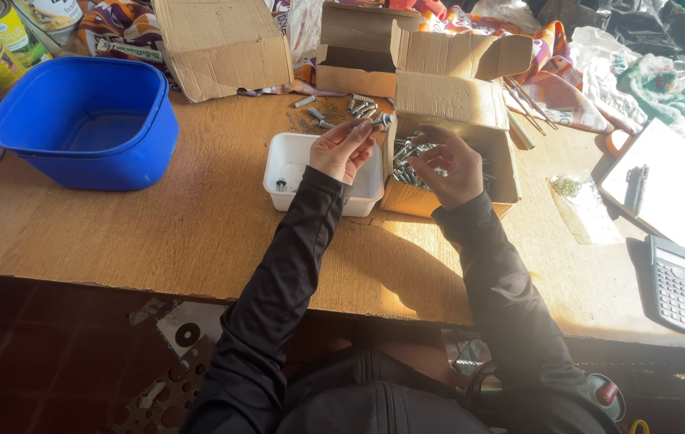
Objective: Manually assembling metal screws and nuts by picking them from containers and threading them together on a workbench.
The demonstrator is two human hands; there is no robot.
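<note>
Your left hand (344, 149) pinches a bolt (378, 122) over the tray (294, 165); your right hand (449, 165), fingers loosely apart, hovers at three o'clock over the box (471, 104). Tray nearly bare, box well stocked.

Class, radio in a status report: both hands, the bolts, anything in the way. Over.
Left hand pinching a bolt over white tray. Right hand over cardboard box of bolts. Loose bolts behind tray; nothing blocking.
</note>
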